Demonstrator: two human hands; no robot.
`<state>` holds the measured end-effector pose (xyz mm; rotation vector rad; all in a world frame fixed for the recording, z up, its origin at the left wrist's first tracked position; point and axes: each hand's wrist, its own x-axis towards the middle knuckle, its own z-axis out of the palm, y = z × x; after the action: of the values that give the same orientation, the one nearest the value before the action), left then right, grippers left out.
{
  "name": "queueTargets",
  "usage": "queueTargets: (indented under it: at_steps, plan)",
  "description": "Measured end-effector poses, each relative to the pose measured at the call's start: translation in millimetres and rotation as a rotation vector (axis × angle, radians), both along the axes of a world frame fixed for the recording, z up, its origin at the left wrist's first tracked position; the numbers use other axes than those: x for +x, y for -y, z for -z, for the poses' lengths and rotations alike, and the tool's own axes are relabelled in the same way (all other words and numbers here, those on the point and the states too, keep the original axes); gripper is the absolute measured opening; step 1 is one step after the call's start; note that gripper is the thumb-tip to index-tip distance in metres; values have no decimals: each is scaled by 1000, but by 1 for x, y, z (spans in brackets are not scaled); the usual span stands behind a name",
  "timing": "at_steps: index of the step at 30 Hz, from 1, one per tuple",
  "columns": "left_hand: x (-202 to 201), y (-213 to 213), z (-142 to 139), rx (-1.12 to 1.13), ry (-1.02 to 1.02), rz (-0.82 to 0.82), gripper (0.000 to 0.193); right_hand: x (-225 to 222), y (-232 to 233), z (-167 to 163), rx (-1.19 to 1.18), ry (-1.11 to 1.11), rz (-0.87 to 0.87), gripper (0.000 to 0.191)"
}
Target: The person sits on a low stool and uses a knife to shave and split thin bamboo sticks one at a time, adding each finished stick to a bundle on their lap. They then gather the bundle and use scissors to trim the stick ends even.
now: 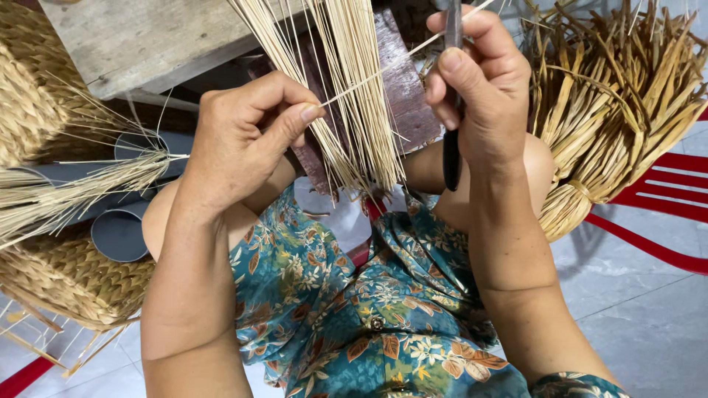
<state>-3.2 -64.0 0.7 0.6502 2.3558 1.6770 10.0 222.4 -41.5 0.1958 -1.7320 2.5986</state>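
Note:
My left hand (247, 136) pinches one thin pale straw strand (369, 74) between thumb and forefinger. The strand runs up and right to my right hand (479, 88), which is closed around a dark-handled knife (451, 158) held upright, the strand meeting it near the thumb. Between both hands hangs a bundle of pale split straw strips (354, 96) lying over a dark reddish wooden board (405, 96). My knees and a floral teal garment (369, 309) are below.
Woven straw baskets (66, 276) and grey plastic pipes (118, 236) sit at the left, with loose straw (66, 191) across them. A tied sheaf of dried reed (619, 110) rests at the right on a red plastic chair (664, 184). A grey wooden plank (147, 37) lies above. Floor is grey tile.

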Motion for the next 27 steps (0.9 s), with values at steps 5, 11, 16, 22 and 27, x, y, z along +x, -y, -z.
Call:
queueTargets:
  at_steps: [5, 11, 16, 22, 27]
  plan:
    - [1, -12, 4, -47, -87, -57, 9, 6, 17, -4, 38, 10, -39, 21]
    - [3, -26, 4, 37, -128, -76, 6, 14, 39, -7, 127, 53, -189, 30]
    - [5, -21, 0, 6, -73, -59, 7, 14, 38, -4, 60, 75, -213, 20]
    - [5, -11, 0, 52, 74, -45, 9, 4, 13, 4, 58, 29, -57, 14]
    - [1, 0, 2, 20, -24, -29, 9, -8, -18, -6, -99, 28, 93, 18]
